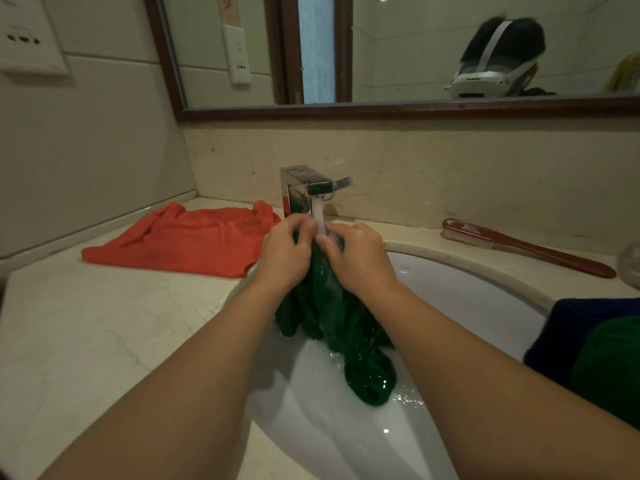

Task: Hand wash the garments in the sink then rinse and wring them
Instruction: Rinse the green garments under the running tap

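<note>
So the pale marble table fills the whole lower left and runs along the back wall. A dark wood-framed mirror spans the top of the frame. The white oval ceramic sink takes up the lower middle and right, with some sudsy water low in the bowl.

A flat orange-red garment is spread on the table at middle left, its near corner just beside the sink rim. The dark green wet garment is dead centre, hanging in a bunched rope over the bowl, and its soaked lower end lies in the suds. At the right edge a dark blue folded cloth sits on the sink's rim with a green folded cloth lying partly over it.

A red long-handled scrubbing brush lies on the table behind the sink, upper right of centre.

The left hand and right hand are close together, both with fingers curled tight round the top of the green garment, right under the running water from the square chrome tap.
</note>
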`<state>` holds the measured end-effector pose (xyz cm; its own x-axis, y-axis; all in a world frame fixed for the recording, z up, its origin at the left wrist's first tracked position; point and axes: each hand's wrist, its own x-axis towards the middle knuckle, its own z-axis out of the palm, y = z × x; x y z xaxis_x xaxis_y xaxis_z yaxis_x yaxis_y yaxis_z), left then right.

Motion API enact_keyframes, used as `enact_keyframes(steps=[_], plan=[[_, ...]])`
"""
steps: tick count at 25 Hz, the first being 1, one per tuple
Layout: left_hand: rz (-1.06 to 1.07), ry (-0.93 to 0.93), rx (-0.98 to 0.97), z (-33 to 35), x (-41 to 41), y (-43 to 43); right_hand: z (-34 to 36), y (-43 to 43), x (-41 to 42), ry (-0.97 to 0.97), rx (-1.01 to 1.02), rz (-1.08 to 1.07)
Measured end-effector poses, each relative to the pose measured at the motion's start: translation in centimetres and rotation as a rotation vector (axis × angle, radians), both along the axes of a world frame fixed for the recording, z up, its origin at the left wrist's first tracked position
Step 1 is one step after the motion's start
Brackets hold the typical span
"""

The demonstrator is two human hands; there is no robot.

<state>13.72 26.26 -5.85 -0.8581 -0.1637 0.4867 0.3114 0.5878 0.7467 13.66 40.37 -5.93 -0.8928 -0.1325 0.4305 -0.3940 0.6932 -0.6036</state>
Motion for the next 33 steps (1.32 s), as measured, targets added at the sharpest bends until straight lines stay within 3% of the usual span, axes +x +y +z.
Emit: enact_keyframes(steps=[5,9,14,18,25,30,33], plan=[[0.015,-0.007,0.211,0.2,-0.1,-0.1,1.0,-0.3,0.0,-0.131,-0.097,0.009],[-0.037,-0.037,0.202,0.5,0.2,0.3,1.6,0.3,-0.1,-0.127,-0.451,0.002],[-0.033,-0.020,0.192,0.4,0.2,0.3,0.8,0.1,-0.5,0.028,-0.308,0.032],[0.012,0.066,0.258,0.7,0.1,0.1,-0.1,-0.3,-0.8,0.003,-0.148,0.078],[0.035,0.163,0.287,1.0,-0.1,0.2,0.7,-0.3,-0.8,-0.096,-0.334,0.097],[-0.002,-0.038,0.467,0.7,-0.2,0.4,1.0,0.3,-0.9,-0.183,-0.522,0.111],[-0.030,-0.052,0.215,0.7,0.2,0.8,0.9,0.2,-1.1,-0.240,-0.626,0.063]])
